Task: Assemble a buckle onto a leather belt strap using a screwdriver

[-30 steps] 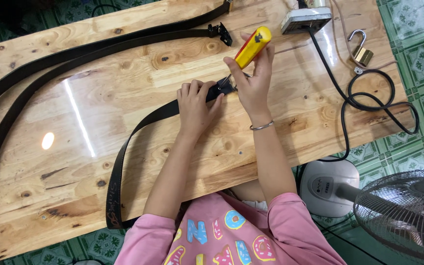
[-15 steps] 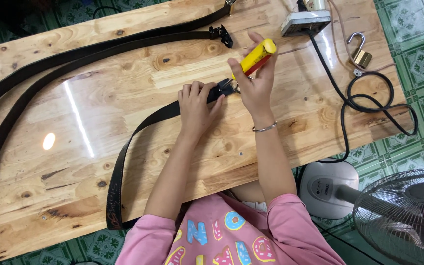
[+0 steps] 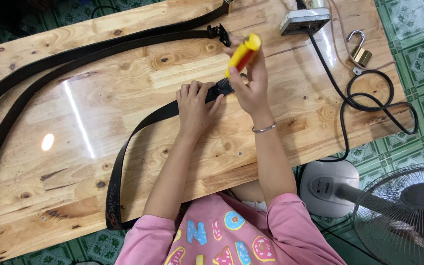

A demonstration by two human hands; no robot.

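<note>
This looks like a small home workshop. A varnished pine tabletop [image 3: 123, 113] stands on a floor of green patterned tiles [image 3: 418, 49], the kind laid in a house. On the wood lie long black leather belts [image 3: 99, 46], a brass padlock [image 3: 361, 55] and a coiled black power cable [image 3: 369, 98] leading to a metal appliance [image 3: 300, 19]. A white pedestal fan [image 3: 398, 211] stands beside it.

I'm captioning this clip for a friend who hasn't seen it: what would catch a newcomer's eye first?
First, the yellow-handled screwdriver gripped in the right hand at mid-table, its tip down at the end of a black belt that the left hand presses flat. Next, two more long black belts sweep along the far edge, and a brass padlock lies at the right.
</note>
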